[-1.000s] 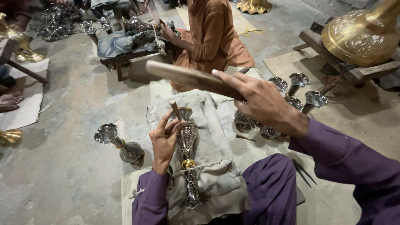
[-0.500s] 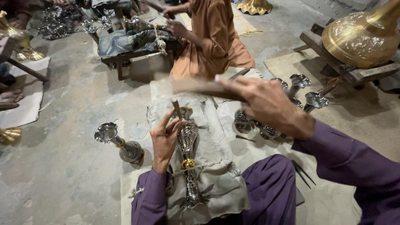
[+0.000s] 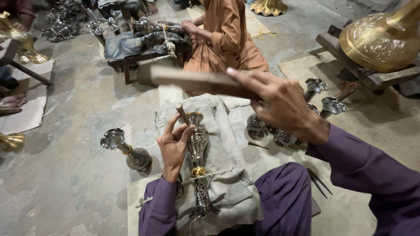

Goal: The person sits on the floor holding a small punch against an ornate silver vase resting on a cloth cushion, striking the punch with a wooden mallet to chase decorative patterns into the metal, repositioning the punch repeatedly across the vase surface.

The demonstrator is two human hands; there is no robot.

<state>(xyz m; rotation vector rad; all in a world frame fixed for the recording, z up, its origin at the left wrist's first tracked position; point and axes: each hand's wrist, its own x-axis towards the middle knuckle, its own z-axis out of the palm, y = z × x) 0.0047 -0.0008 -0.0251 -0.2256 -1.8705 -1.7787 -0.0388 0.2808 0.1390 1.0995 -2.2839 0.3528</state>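
Observation:
An engraved silver vase (image 3: 197, 150) with gold bands lies tied by a cord on a padded grey cloth (image 3: 221, 131) over my lap. My left hand (image 3: 174, 145) rests beside the vase and pinches a thin chisel (image 3: 182, 113) upright against its body. My right hand (image 3: 280, 105) is raised above and to the right, gripping a flat wooden mallet (image 3: 197, 81) that points left over the chisel.
A finished vase (image 3: 127, 150) stands on the floor at my left. Several more vases (image 3: 280, 131) cluster at my right. A person in orange (image 3: 227, 39) works on another vase ahead. A large brass vessel (image 3: 380, 37) rests on a wooden stand at top right.
My right hand has swung the wooden mallet down and slightly right toward the chisel. The left hand and vase have stayed put.

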